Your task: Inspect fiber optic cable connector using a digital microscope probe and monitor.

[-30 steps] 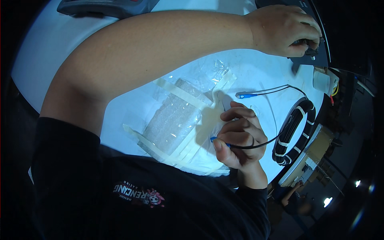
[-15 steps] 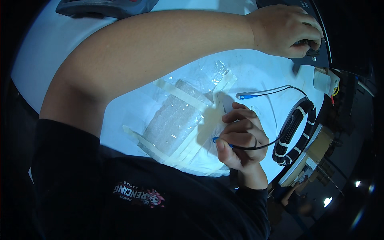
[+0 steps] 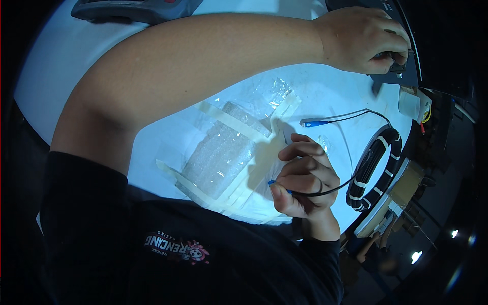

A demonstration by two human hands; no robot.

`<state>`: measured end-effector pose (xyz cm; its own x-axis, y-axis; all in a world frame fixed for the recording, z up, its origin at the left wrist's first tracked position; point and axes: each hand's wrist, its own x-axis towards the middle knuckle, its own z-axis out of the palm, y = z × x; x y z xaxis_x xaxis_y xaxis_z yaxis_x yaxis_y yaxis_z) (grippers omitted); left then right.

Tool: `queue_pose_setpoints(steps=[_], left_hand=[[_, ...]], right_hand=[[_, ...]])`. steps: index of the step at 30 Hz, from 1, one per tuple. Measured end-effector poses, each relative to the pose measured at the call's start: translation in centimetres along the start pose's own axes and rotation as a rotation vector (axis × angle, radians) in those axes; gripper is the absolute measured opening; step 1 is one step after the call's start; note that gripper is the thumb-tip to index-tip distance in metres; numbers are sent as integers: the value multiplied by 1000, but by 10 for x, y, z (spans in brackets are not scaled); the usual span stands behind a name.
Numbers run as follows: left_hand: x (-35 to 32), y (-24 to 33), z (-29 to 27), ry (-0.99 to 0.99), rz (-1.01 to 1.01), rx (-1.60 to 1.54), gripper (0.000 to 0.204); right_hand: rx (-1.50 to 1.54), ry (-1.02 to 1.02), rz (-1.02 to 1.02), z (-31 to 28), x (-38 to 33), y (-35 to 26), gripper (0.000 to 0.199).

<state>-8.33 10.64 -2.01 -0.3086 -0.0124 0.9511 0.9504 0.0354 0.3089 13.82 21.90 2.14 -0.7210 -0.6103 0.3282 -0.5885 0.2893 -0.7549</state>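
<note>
Your right hand (image 3: 307, 178) is grasping a blue fibre-optic connector (image 3: 271, 182): the thumb and the index finger pinch it, while the other fingers are curled loosely. The connector is at the left side of this hand, near to the thumb tip, and its blue end points toward the left; most of its body is hidden by your fingers. From it a thin black cable (image 3: 317, 193) runs to the right, passing across the hand toward a black cable coil (image 3: 363, 173) bound with white ties.

Your left hand (image 3: 363, 40) is upon a black device (image 3: 384, 79) at the upper right. Its fingers bend around a small dark part there, but I cannot tell whether they grip it.

Above the right hand, a second blue connector (image 3: 314, 123) lies on the white desk (image 3: 338, 91), its lead going also to the coil. To the left of the right hand lies a foam sheet (image 3: 216, 152) under clear plastic film, with strips of pale tape (image 3: 239, 124). Your left forearm (image 3: 203, 51) stretches over the desk and covers much of its upper part. Beyond it is a dark grey case (image 3: 137, 10), cut by the upper border. Near the desk's right edge stands a translucent cup (image 3: 408, 104).
</note>
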Motion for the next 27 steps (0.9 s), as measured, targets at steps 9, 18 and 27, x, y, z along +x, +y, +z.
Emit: queue_pose_setpoints(steps=[9,18,27], left_hand=[[0,1,-1,-4,-26,-24,10],[0,1,0,2,-30,4,10],[1,11,-11,-41,-53,-9,11]], right_hand=[[3,-1,-16,0,0,2,16],[19,-5,-27,0,1,2,16],[1,16,-19,0,2,1,16]])
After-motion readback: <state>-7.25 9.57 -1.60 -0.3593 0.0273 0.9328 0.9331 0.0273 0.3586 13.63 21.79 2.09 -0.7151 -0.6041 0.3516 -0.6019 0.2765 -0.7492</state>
